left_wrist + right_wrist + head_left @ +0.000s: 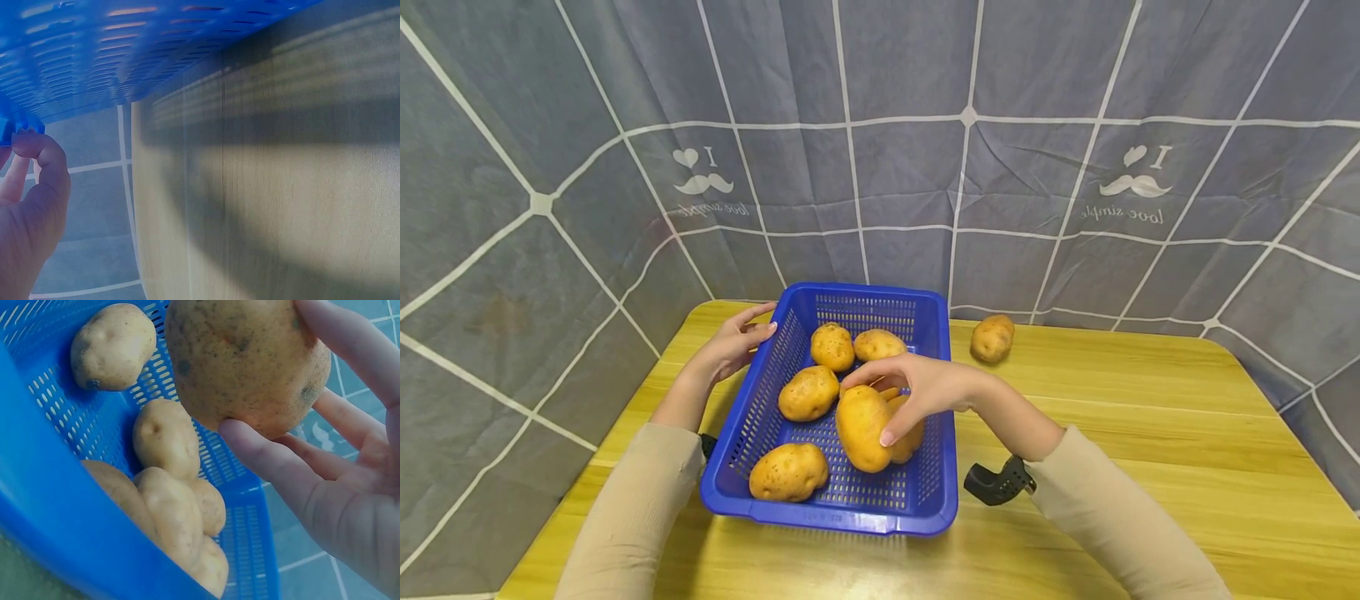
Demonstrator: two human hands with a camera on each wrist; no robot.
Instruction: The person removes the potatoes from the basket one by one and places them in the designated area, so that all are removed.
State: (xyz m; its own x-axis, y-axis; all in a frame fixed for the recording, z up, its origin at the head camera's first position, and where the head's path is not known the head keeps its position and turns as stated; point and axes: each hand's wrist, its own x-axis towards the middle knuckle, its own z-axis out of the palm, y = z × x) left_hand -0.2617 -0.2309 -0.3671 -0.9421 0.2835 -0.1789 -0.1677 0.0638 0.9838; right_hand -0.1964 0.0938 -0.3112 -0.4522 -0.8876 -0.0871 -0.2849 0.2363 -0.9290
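Observation:
A blue plastic basket (pixel 829 518) with slotted walls sits on the wooden table, several potatoes inside it. My right hand (pixel 925 386) pinches a large yellow potato (pixel 862 427) between thumb and fingers, above the basket's right half. In the right wrist view that held potato (pixel 244 362) is raised over the others. Lower in the basket lie a potato (pixel 788 472) near the front left, another potato (pixel 808 393) at mid-left and a round potato (pixel 832 347) toward the back. My left hand (pixel 732 343) grips the basket's left rim near the far corner; the left wrist view shows its curled thumb there.
One potato (pixel 992 338) lies outside the basket, at the table's back edge to the right. The wooden table (pixel 1112 433) extends to the right. A grey curtain (pixel 910 183) with white lines hangs behind and beside the table.

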